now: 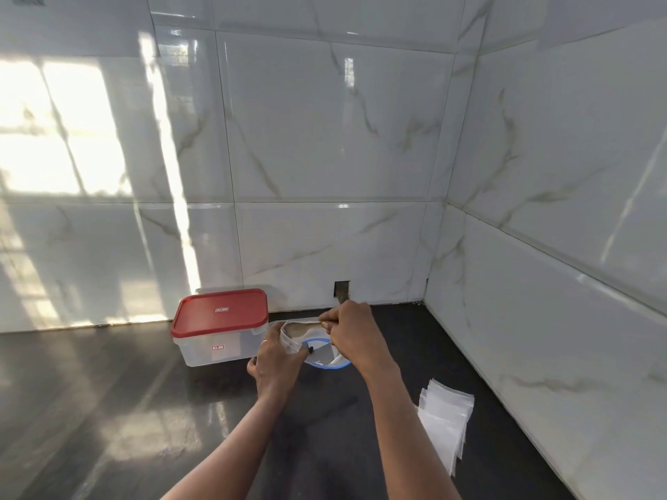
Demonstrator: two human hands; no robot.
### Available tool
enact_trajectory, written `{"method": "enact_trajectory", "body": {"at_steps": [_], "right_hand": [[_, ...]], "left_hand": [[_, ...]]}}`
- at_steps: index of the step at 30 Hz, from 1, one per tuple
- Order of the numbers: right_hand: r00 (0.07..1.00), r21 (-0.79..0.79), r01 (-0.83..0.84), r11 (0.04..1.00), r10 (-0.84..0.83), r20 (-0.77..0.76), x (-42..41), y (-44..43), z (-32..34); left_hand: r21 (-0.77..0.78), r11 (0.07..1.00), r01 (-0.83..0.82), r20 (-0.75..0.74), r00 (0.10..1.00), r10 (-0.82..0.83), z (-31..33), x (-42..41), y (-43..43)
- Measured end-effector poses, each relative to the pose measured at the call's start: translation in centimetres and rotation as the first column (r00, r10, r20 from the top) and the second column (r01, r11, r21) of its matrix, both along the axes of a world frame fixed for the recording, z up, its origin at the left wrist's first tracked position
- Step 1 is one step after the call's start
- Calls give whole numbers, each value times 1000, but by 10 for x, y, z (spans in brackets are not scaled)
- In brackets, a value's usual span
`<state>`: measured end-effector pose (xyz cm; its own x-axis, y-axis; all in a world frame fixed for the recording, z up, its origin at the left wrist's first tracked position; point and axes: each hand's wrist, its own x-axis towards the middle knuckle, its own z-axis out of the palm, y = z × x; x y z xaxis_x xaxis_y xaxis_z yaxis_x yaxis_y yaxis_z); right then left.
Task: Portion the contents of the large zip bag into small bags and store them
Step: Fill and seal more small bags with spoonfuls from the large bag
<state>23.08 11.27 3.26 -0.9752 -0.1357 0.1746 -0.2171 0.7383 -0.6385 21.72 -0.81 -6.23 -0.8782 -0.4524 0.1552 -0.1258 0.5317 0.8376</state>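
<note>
1. Zip bag (300,332), mouth open, held just above the dark counter (108,409), over a blue-rimmed item (329,367).
2. Left hand (276,362) fingers curl round the bag's left edge; right hand (352,335) pinches the far edge.
3. Red-lidded container (220,326) just left; small bags (445,416) stacked to the right.

Single head-worn view, being pointed forward and down into a countertop (108,409) corner.
The red-lidded box (220,326) is being looked at closely from above and in front; just right of it, the left hand (276,362) and right hand (352,337) on the zip bag (301,330) are being framed centrally, with tiled walls (325,138) being taken in behind and far right.
</note>
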Motion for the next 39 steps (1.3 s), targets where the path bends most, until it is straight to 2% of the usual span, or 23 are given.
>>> {"method": "enact_trajectory", "body": {"at_steps": [3, 6, 9, 11, 15, 19, 25, 33, 39], "right_hand": [[997, -12, 68, 998, -69, -38, -2, 3, 1], [965, -77, 245, 967, -250, -75, -4, 16, -3], [929, -54, 370, 928, -371, -7, -7, 26, -10], [936, -5, 345, 938, -344, 70, -10, 25, -20], [967, 84, 212, 974, -222, 126, -16, 6, -44], [984, 194, 116, 974, -140, 113, -18, -12, -53], [991, 266, 53, 963, -84, 106, -31, -24, -70], [987, 327, 68, 943, -111, 117, -45, -36, -94], [981, 317, 114, 942, -158, 116, -52, -38, -106]], "left_hand": [[19, 1000, -15, 21, 1000, 14, 2, -2, -3], [31, 999, -25, 18, 1000, 25, 5, -4, -7], [45, 998, -32, 1, 999, 32, 7, -6, -12], [66, 997, -39, -11, 999, 40, 8, -7, -14], [56, 997, -48, -17, 999, 49, 11, -6, -15], [27, 999, -30, -3, 1000, 30, 12, -6, -14], [13, 999, -40, 10, 999, 40, 11, -2, -14], [22, 1000, -20, 6, 1000, 20, 4, -1, -9], [-1, 1000, -3, 21, 1000, 3, 1, -6, -9]]}}
